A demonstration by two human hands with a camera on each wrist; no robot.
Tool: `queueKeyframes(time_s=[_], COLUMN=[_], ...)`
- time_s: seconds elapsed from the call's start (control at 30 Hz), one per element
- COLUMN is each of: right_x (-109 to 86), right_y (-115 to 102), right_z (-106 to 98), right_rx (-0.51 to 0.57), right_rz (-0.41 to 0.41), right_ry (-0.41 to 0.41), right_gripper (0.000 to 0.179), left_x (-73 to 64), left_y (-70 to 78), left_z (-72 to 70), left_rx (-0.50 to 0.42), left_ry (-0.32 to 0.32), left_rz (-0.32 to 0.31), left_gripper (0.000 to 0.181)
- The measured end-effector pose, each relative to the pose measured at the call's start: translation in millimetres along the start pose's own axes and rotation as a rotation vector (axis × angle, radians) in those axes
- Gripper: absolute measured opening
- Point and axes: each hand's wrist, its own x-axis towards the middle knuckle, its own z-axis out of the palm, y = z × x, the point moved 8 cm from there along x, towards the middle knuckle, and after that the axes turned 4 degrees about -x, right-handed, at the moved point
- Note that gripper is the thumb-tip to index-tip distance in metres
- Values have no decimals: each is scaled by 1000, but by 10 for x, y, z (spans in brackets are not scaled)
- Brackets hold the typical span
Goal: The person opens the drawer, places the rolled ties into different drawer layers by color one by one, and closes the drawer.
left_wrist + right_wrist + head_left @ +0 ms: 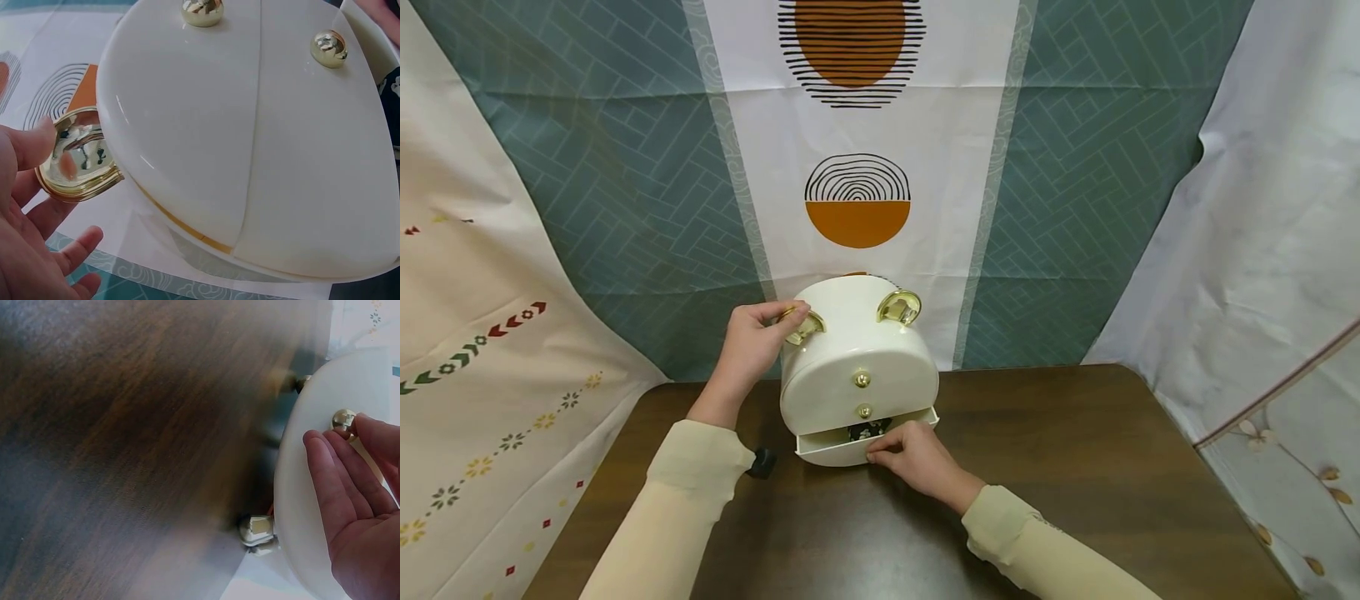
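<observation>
A glossy white box (pixel 859 379) with a rounded front and gold knobs (pixel 862 379) stands on the table. Its bottom drawer (pixel 831 454) is pulled partly out, and a dark patterned item (pixel 868 429) lies inside, its kind unclear. At the box's upper left, my left hand (pixel 760 337) pinches a gold cup-shaped ear (pixel 81 153) between thumb and fingers; the other fingers spread loosely. My right hand (pixel 919 460) pinches the bottom drawer's gold knob (pixel 344 420) between thumb and fingertips. On the upper right sits a second gold ear (pixel 899 307), untouched.
The brown wooden table (pixel 1037 467) extends to both sides of the box. Behind it hangs a green and white patterned cloth (pixel 880 125), with pale cloths at left and right. A small black object (pixel 762 463) shows beside the left cuff. Gold feet (pixel 257 531) support the box.
</observation>
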Motion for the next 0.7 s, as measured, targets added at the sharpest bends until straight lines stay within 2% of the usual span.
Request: queueKeyframes(time_s=[0.23,0.37,0.7], right_x=[7,9,48], right_y=[8,-3,-5], right_z=[5,1,-9], right_rx=[-3,-4,1], right_rz=[11,3,-25], right_ry=[2,7,42], right_gripper=[9,9,8], left_x=[13,19,26], left_y=[-23,-23,-13], left_z=[15,26,32], left_rx=[-108,-163,-175], left_ry=[-37,-62,-73], left_rz=[-40,-43,-20], left_gripper=[40,37,37])
